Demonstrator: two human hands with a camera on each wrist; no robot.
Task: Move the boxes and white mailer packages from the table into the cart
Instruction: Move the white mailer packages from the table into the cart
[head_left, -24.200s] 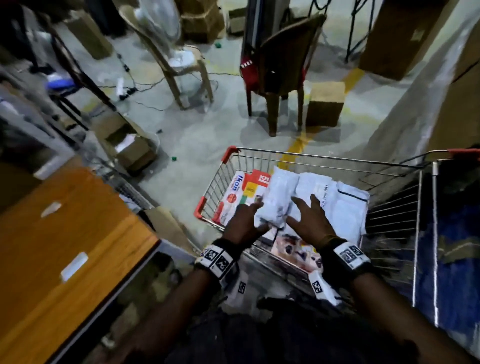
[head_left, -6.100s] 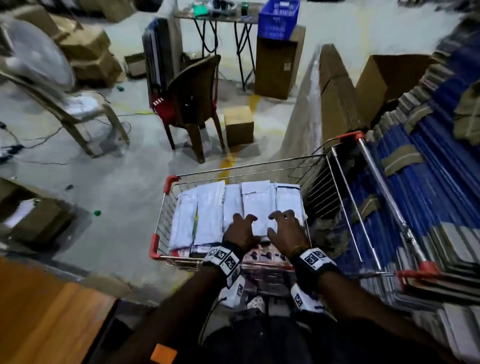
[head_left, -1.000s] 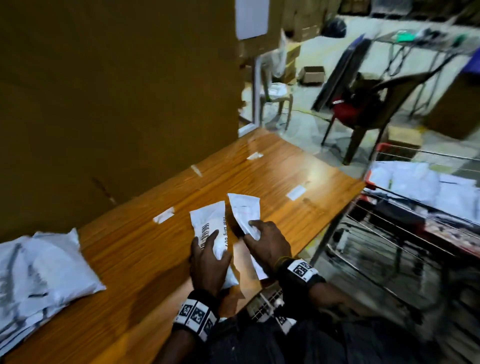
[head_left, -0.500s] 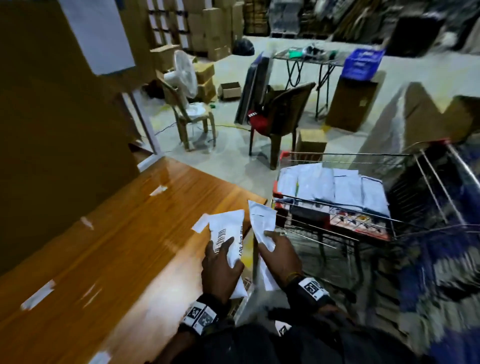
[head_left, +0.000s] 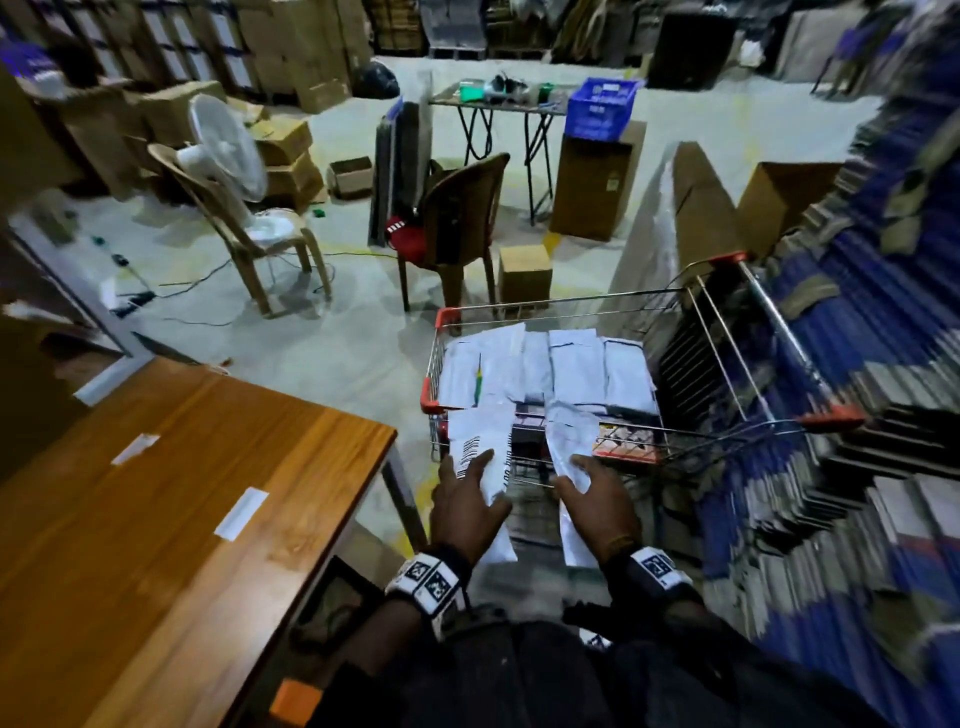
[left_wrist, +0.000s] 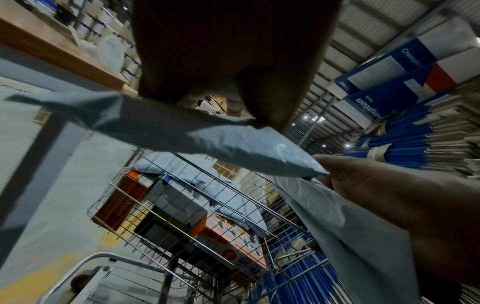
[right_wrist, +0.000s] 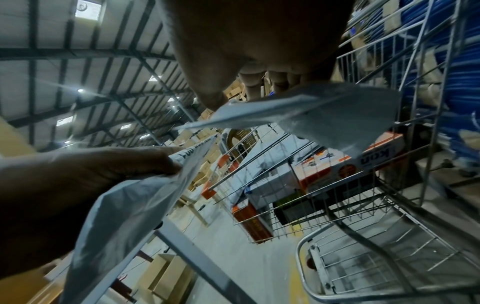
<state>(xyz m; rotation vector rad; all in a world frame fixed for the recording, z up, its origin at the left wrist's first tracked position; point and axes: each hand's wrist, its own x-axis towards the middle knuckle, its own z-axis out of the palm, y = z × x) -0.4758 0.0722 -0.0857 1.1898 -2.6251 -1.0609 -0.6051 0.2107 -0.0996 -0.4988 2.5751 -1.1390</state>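
Note:
My left hand (head_left: 470, 486) grips a white mailer with a barcode label (head_left: 480, 441), and my right hand (head_left: 589, 480) grips a second white mailer (head_left: 569, 434). Both mailers hang in the air just short of the near rim of the wire cart (head_left: 550, 303). Several white mailers (head_left: 550, 369) lie in a row on top of printed boxes (head_left: 626, 441) inside it. In the left wrist view my thumb and fingers pinch the mailer (left_wrist: 194, 131) above the cart basket (left_wrist: 124, 197). In the right wrist view the other mailer (right_wrist: 311, 109) is pinched the same way, over the boxes (right_wrist: 363, 162).
The wooden table (head_left: 182, 493) with paper labels stands at my left, its corner close to the cart. Stacks of blue flat cartons (head_left: 883, 364) line the right side. A brown chair (head_left: 457, 218), a small carton (head_left: 524, 273) and a fan on a chair (head_left: 228, 156) stand on the floor beyond.
I have turned from the table towards the cart, carrying one mailer in each hand. Both mailers now reach the cart's near rim.

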